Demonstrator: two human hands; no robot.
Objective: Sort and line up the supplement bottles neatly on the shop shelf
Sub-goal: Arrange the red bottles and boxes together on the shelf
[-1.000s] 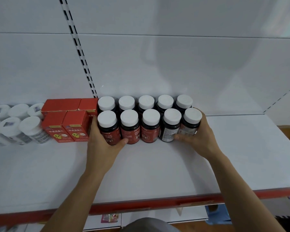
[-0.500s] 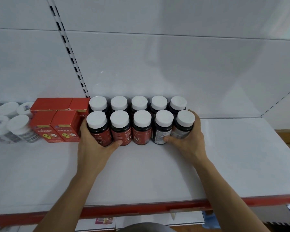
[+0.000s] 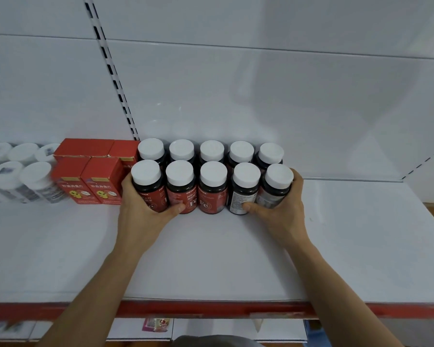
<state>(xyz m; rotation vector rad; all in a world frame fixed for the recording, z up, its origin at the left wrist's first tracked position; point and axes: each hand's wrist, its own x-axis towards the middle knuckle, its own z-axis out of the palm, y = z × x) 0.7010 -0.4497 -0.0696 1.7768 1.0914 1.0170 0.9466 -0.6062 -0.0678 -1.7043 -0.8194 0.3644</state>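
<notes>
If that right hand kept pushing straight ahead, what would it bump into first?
The right hand grips the front-right bottle; straight on, it would likely press that into the back-row bottle behind, though depth is unclear.

Red cardboard boxes with yellow cartoon print point(image 3: 90, 181): two in front, more behind, packed touching. White metal back panel point(image 3: 261, 96) behind, black-slotted upright strip point(image 3: 113, 78) running up it. Small pink packet point(image 3: 157, 324) lower down, blurred.

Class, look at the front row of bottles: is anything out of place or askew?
Yes. The fourth bottle and fifth bottle, by the right hand, show printed back or side panels; the first three bottles show red fronts.
</notes>
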